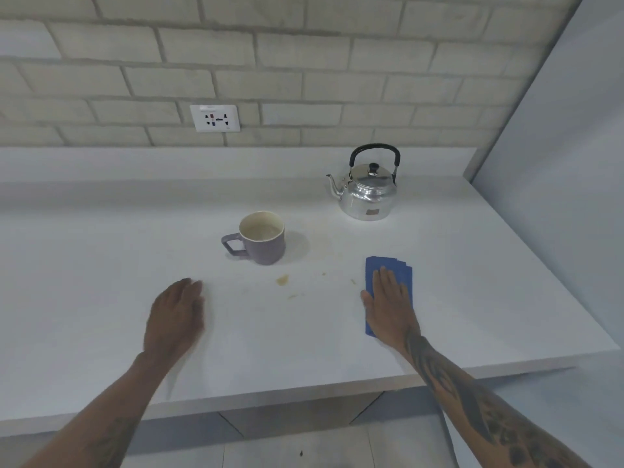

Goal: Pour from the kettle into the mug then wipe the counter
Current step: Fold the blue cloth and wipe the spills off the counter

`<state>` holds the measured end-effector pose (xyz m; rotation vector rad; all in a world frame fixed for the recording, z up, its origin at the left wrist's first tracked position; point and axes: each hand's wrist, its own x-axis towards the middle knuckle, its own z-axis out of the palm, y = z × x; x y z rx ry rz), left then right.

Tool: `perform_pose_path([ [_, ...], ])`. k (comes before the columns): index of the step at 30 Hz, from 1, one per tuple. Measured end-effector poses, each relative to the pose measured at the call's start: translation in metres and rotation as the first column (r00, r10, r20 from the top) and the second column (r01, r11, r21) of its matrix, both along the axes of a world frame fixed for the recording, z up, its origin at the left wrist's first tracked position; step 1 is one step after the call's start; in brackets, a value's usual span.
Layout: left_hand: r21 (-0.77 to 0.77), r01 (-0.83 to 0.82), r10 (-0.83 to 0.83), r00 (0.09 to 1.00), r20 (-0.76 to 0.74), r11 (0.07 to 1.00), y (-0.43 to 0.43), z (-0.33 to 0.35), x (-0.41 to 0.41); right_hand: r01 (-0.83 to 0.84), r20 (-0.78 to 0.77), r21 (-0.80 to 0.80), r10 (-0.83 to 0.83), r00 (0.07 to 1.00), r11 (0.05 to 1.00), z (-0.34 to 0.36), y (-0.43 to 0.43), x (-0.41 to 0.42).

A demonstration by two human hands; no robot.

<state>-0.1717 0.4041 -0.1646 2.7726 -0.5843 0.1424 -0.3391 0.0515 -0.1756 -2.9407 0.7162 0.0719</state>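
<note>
A shiny metal kettle with a black handle stands upright at the back right of the white counter, spout pointing left. A purple mug sits mid-counter, handle to the left, with pale liquid inside. Brownish spill spots lie in front of the mug. A folded blue cloth lies flat to the right of the spots. My right hand rests palm down on the cloth, fingers extended. My left hand hovers or rests on the bare counter left of the spots, holding nothing, slightly blurred.
A brick-pattern wall with a white power socket runs behind the counter. A plain wall closes off the right side. The counter's front edge is just below my forearms.
</note>
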Motion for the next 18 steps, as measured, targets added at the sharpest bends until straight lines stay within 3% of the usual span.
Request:
perform_pose_path([
  [5, 0.043, 0.031, -0.028, 0.998, -0.062, 0.999, 0.025, -0.022, 0.003, -0.016, -0.129, -0.087, 0.004, 0.992, 0.996, -0.002, 0.014, 0.045],
  [8, 0.023, 0.021, -0.019, 0.994, -0.103, 1.0, 0.024, -0.023, 0.004, -0.049, -0.08, -0.046, 0.046, 0.996, 0.998, -0.001, 0.058, 0.078],
  [11, -0.001, 0.011, -0.011, 0.993, -0.119, 1.0, 0.024, -0.023, 0.003, -0.153, 0.002, -0.016, 0.153, 0.988, 0.988, -0.005, 0.108, 0.095],
  [14, -0.023, 0.007, -0.01, 0.992, -0.124, 1.0, 0.023, -0.024, 0.002, -0.283, -0.02, 0.028, 0.283, 0.959, 0.959, -0.007, 0.145, 0.086],
  [18, -0.045, 0.006, -0.012, 0.992, -0.128, 0.999, 0.023, -0.026, 0.003, -0.464, 0.019, 0.015, 0.463, 0.886, 0.886, -0.008, 0.141, 0.039],
])
